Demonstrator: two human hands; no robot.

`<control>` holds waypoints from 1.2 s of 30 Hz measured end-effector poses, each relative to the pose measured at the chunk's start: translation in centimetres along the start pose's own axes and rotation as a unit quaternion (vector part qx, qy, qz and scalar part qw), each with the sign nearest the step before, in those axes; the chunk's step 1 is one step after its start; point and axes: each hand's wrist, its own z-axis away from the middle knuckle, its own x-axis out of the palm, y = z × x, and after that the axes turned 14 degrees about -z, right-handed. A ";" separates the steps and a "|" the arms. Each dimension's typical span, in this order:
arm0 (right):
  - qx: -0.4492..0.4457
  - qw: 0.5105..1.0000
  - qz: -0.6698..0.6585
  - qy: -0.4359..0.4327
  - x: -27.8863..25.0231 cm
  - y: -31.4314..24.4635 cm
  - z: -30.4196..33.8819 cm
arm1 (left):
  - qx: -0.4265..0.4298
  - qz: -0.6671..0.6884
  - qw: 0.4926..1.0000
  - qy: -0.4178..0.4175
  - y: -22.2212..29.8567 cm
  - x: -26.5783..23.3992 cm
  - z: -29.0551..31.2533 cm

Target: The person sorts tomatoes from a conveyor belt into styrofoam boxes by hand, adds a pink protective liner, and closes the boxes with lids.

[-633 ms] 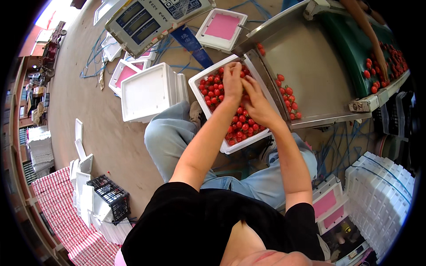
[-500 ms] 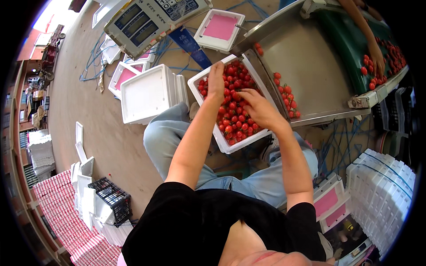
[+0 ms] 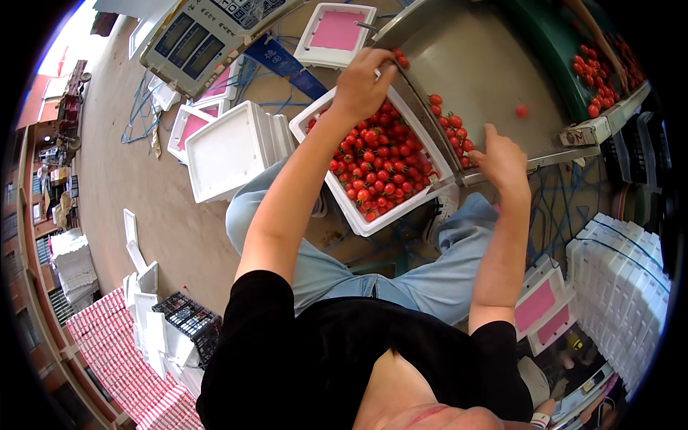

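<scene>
Cherry tomatoes (image 3: 373, 168) fill a white foam box (image 3: 370, 229) between my knees. My left hand (image 3: 362, 84) is over the box's far edge, beside the metal tray's lip, its fingers bent but apart with no tomato visible in them. My right hand (image 3: 504, 161) hovers at the near edge of the metal tray (image 3: 494, 64), its index finger stretched out and thumb apart, holding nothing visible. Just left of it, more cherry tomatoes (image 3: 456, 132) lie along the tray's side. A single blurred tomato (image 3: 522, 111) is on the tray floor.
Beyond the tray, another person's arm (image 3: 598, 39) reaches to tomatoes (image 3: 596, 75) by a green surface. A scale (image 3: 204, 43) stands at the far left. Stacked white foam lids (image 3: 233, 154) sit left of the box; more white foam boxes (image 3: 620, 279) stand at the right.
Both hands have left the tomatoes in the box. My left hand moved up to its far edge, my right hand rightward to the tray. A lone tomato now shows on the tray floor.
</scene>
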 end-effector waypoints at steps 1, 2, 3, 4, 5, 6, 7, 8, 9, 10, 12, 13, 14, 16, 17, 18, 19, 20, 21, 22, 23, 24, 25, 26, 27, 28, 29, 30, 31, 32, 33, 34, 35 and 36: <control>0.004 1.000 0.005 -0.028 0.1 -0.3 -0.1 | 0.028 -0.069 0.996 -0.046 1.1 0.8 -2.0; -0.003 0.999 0.006 -0.039 0.5 -0.1 -0.4 | 0.057 -0.136 0.985 -0.091 1.7 2.2 -3.7; -0.010 0.999 0.007 -0.048 1.5 0.2 -0.9 | 0.075 -0.216 0.964 -0.135 2.0 3.9 -5.0; -0.024 0.998 0.007 -0.055 2.5 0.1 -1.7 | 0.089 -0.302 0.933 -0.173 1.9 4.8 -6.2; -0.039 0.996 -0.017 -0.072 3.7 0.5 -2.8 | 0.101 -0.384 0.894 -0.210 1.7 5.5 -7.3; -0.042 0.997 -0.030 -0.058 4.7 0.7 -3.6 | 0.091 -0.401 0.874 -0.257 1.2 6.8 -7.8; -0.046 0.997 -0.044 -0.044 5.4 0.7 -4.0 | 0.082 -0.418 0.852 -0.303 0.9 7.7 -8.1; -0.050 0.997 -0.058 -0.030 5.9 0.8 -4.4 | 0.071 -0.435 0.827 -0.348 0.7 8.5 -8.3; -0.037 0.995 -0.087 -0.025 6.2 0.7 -4.4 | 0.073 -0.455 0.813 -0.356 1.3 9.2 -7.9; -0.024 0.994 -0.107 -0.021 6.4 0.6 -4.5 | 0.066 -0.440 0.823 -0.353 1.4 9.7 -7.6; 0.002 0.989 -0.150 -0.010 6.7 0.2 -4.8 | 0.050 -0.410 0.842 -0.347 1.5 10.5 -7.0; -0.009 0.982 -0.186 0.013 7.1 0.4 -5.0 | 0.047 -0.409 0.852 -0.325 1.4 10.6 -6.8; -0.020 0.974 -0.223 0.036 7.6 0.5 -5.3 | 0.042 -0.407 0.861 -0.303 1.3 10.6 -6.6; -0.044 0.942 -0.324 0.071 8.8 0.5 -6.0 | 0.024 -0.401 0.870 -0.285 1.2 10.4 -6.5; -0.054 0.917 -0.387 0.084 9.4 0.5 -6.6 | 0.013 -0.395 0.872 -0.289 0.9 10.6 -7.0; -0.059 0.887 -0.448 0.095 9.6 0.1 -6.8 | 0.002 -0.386 0.873 -0.296 0.8 10.6 -7.2; -0.006 0.840 -0.534 0.091 10.0 -0.5 -7.1 | 0.011 -0.393 0.868 -0.305 0.7 10.6 -7.3; 0.015 0.797 -0.597 0.091 10.3 -1.1 -7.3 | 0.017 -0.383 0.870 -0.311 0.5 10.6 -7.1; 0.039 0.749 -0.655 0.093 10.4 -1.5 -7.4 | 0.026 -0.370 0.873 -0.317 0.6 10.5 -7.0; 0.058 0.695 -0.710 0.097 10.3 -1.7 -7.8 | 0.036 -0.360 0.875 -0.320 0.9 10.3 -7.0; 0.050 0.623 -0.773 0.108 10.8 -1.8 -8.7 | 0.051 -0.332 0.892 -0.303 0.7 10.7 -6.8; 0.052 0.586 -0.802 0.103 10.5 -2.4 -8.8 | 0.041 -0.310 0.902 -0.299 0.9 10.6 -6.3; 0.058 0.550 -0.828 0.099 9.8 -2.9 -8.6 | 0.032 -0.284 0.911 -0.299 1.6 10.6 -5.4; 0.064 0.512 -0.852 0.095 9.1 -3.5 -8.4 | 0.022 -0.258 0.919 -0.298 2.3 10.6 -4.4; 0.068 0.473 -0.869 0.129 8.9 -4.3 -8.7 | 0.015 -0.231 0.943 -0.239 3.2 10.6 -3.6; 0.054 0.446 -0.884 0.131 8.9 -4.4 -9.1 | -0.009 -0.212 0.944 -0.254 4.0 10.7 -3.3; 0.041 0.418 -0.898 0.133 9.0 -4.6 -9.4 | -0.033 -0.193 0.943 -0.269 4.8 10.7 -3.4; 0.024 0.389 -0.911 0.134 9.2 -4.9 -9.8 | -0.058 -0.176 0.942 -0.281 5.3 10.5 -3.4; 0.024 0.310 -0.934 0.176 9.7 -4.5 -10.9 | -0.058 -0.168 0.951 -0.254 6.1 11.0 -3.3; 0.020 0.303 -0.938 0.165 10.1 -3.4 -12.1 | -0.055 -0.165 0.955 -0.240 6.6 11.4 -3.3; 0.017 0.297 -0.941 0.159 11.2 -0.8 -13.7 | -0.049 -0.157 0.960 -0.228 7.2 12.0 -3.4; 0.014 0.290 -0.946 0.145 11.4 -0.3 -13.9 | -0.049 -0.156 0.963 -0.214 7.2 12.1 -3.4; 0.020 0.277 -0.951 0.139 11.8 0.0 -14.0 | -0.051 -0.141 0.970 -0.192 7.3 12.2 -3.2; 0.024 0.286 -0.946 0.152 11.5 -1.0 -13.4 | -0.068 -0.147 0.968 -0.192 7.4 11.5 -3.3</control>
